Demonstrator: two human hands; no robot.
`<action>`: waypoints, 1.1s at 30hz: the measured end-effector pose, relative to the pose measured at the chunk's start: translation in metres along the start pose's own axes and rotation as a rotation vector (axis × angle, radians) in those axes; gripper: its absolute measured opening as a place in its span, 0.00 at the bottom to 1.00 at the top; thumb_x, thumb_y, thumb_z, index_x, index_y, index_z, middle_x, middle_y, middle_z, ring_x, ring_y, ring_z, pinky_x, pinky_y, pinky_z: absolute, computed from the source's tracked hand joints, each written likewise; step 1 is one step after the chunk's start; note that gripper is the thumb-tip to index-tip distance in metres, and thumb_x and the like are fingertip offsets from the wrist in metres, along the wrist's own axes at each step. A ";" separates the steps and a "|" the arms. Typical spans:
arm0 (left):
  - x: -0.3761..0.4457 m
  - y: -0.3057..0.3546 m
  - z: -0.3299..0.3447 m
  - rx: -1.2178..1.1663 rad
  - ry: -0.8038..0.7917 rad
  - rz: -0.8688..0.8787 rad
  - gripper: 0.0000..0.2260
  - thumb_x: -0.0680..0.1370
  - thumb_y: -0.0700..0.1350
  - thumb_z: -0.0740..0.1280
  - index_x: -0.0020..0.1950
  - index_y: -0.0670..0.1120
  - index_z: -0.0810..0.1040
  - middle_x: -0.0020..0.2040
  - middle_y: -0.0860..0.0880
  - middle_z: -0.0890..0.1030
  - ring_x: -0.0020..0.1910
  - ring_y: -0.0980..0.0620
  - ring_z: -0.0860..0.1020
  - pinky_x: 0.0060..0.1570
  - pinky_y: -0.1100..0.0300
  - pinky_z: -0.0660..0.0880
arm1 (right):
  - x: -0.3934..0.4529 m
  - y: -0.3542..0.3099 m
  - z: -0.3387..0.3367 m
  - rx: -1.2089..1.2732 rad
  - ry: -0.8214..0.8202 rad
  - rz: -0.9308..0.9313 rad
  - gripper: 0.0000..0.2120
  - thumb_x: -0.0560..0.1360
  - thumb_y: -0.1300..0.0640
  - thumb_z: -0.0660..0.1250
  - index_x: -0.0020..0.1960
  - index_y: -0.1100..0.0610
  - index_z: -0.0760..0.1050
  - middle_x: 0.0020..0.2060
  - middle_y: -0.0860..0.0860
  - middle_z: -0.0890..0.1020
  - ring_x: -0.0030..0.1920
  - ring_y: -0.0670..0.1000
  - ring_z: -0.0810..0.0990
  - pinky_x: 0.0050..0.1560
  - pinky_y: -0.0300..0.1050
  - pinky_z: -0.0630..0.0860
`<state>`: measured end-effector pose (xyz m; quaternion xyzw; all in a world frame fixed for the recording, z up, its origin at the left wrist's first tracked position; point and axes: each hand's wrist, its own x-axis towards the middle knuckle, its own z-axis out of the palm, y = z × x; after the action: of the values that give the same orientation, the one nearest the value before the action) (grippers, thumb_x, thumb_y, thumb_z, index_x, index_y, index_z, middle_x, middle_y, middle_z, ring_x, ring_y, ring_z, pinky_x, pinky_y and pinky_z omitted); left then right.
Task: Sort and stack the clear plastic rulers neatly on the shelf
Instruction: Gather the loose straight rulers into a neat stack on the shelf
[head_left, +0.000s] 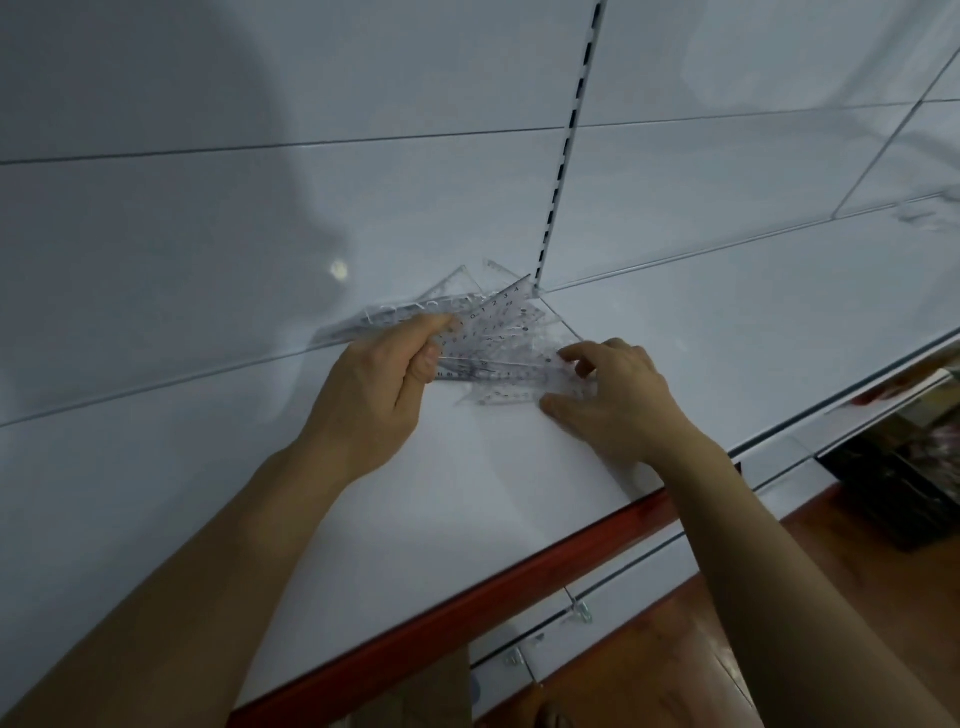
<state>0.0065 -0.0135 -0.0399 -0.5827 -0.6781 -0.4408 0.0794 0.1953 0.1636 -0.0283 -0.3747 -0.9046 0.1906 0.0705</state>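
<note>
Running along the near edge of the white shelf (363, 519): a red front strip (467, 608), slanting from lower left up to the right; beyond it at lower right, brown floor (675, 675) and the edge of a lower shelf level (597, 587). Bare shelf surface lies open between the strip and the hands, and widely to the left.

Left hand (379, 384): thumb and curled fingers pinch the left end of a fanned bunch of clear plastic rulers (488, 343), raised off the shelf.

Right hand (618, 395): fingers bent, fingertips and thumb resting on the right ends of the lower rulers, low on the shelf; whether it actually pinches one cannot be told.

Rulers: straight pieces with long axes roughly left to right; one scaled piece angles up toward the far right; clear triangular pieces point their corners far, toward the back wall (208, 234).

Far right: a slotted upright rail (563, 156) meets the shelf just behind the bunch.
</note>
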 end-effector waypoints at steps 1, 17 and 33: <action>0.000 0.000 0.000 0.005 0.006 -0.001 0.15 0.84 0.44 0.56 0.67 0.47 0.77 0.43 0.64 0.75 0.41 0.56 0.76 0.44 0.59 0.74 | 0.000 -0.001 0.001 0.018 0.015 -0.013 0.19 0.73 0.40 0.72 0.61 0.45 0.75 0.53 0.46 0.75 0.59 0.54 0.71 0.63 0.59 0.72; 0.009 0.029 0.000 0.118 -0.019 0.068 0.17 0.83 0.42 0.58 0.71 0.42 0.75 0.49 0.56 0.71 0.48 0.61 0.73 0.49 0.71 0.67 | -0.024 0.047 -0.036 0.547 0.182 0.021 0.08 0.82 0.52 0.65 0.45 0.51 0.78 0.29 0.48 0.83 0.26 0.44 0.76 0.32 0.41 0.73; 0.123 0.182 0.204 0.074 -0.157 0.308 0.22 0.81 0.44 0.61 0.76 0.43 0.69 0.52 0.54 0.74 0.45 0.59 0.72 0.43 0.61 0.74 | -0.055 0.280 -0.151 0.942 0.445 0.206 0.08 0.81 0.62 0.67 0.46 0.63 0.82 0.33 0.57 0.85 0.32 0.56 0.84 0.34 0.47 0.78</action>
<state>0.2080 0.2039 0.0066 -0.7089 -0.6007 -0.3515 0.1140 0.4578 0.3500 -0.0007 -0.4208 -0.6425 0.4982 0.4023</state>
